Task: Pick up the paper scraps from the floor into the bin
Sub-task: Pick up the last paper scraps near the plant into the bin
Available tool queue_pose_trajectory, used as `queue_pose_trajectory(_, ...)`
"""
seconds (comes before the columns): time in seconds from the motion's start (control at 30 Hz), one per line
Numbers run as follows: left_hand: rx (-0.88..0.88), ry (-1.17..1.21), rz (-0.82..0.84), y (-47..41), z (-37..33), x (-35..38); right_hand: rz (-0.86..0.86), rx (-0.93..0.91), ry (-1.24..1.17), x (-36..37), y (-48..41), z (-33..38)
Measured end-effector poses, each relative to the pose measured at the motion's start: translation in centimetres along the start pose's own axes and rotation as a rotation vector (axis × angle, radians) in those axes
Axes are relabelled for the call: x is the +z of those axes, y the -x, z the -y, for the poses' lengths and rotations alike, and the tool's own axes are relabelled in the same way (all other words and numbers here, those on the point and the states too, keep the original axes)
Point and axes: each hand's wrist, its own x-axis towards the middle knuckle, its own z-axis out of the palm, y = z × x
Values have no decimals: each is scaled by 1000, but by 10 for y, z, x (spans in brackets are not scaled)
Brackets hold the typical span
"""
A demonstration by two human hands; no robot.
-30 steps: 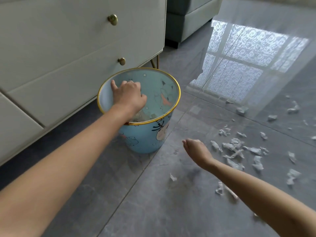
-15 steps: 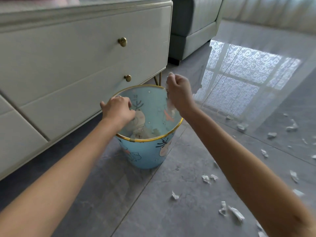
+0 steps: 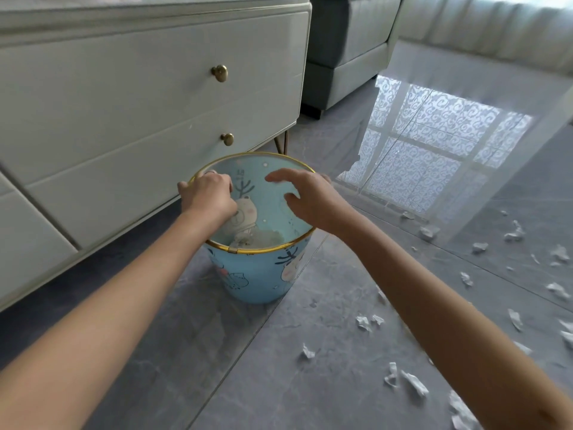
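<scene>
A light blue bin with a gold rim and cartoon prints stands on the grey floor beside a dresser. White paper lies in its bottom. My left hand grips the bin's left rim, fingers curled over the edge. Above the bin's opening hovers my right hand, its fingers spread and holding nothing. Several white paper scraps lie on the tiles to the right, more of them near my right forearm and further right.
A pale dresser with brass knobs stands left of the bin on thin metal legs. A grey sofa is behind it. A bright window reflection shines on the glossy floor.
My right hand rose from the scraps on the floor to the bin, held paper over it, and is now spread and empty. My left hand stayed on the rim.
</scene>
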Motion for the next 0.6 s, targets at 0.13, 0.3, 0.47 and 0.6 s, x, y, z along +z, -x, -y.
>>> queue_pose_trajectory(0.13, 16, -147, -14, 4, -3, -2, -171, 73, -306, -2, 23, -19)
queue_pose_trajectory(0.3, 223, 92, 65, 29, -36, 1, -387, 580, -300, 22, 100, -90)
queue_pose_trajectory(0.47, 553, 168, 90, 69, -69, -6, -14, 978, 87, 49, 199, -174)
queue_pose_trajectory(0.6, 651, 101, 141, 78, -70, -6, 199, 937, 215, 57, 234, -191)
